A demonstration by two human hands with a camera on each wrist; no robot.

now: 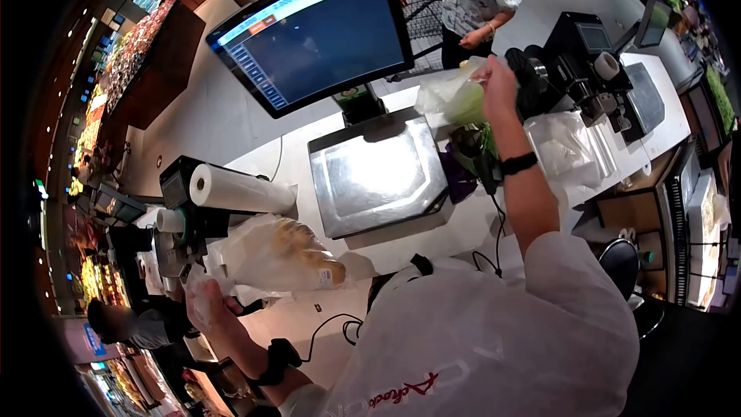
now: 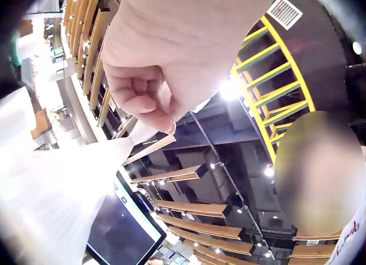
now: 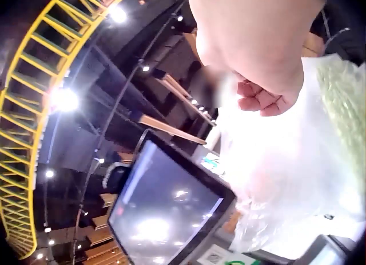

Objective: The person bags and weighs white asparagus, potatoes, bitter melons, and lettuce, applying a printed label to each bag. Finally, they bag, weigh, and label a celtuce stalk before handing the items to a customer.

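Silver metal tops the scale (image 1: 374, 177), which only the head view shows, between two bags. The larger bag (image 1: 258, 255) holds tan produce. The right hand (image 1: 499, 86) grips the greens bag (image 1: 455, 99); the left hand (image 2: 171, 47), clearest at its wrist, pinches filmy plastic (image 2: 63, 185). Head view alone: a small label (image 1: 326, 276).

White counter (image 1: 297, 156) with scale (image 1: 378, 174), plastic roll (image 1: 243, 189)

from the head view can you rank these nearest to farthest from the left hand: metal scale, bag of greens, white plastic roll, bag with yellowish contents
1. Bag with yellowish contents, right beside the left hand
2. White plastic roll, left of the scale
3. Metal scale, middle of the counter
4. Bag of greens, far side, at the right hand
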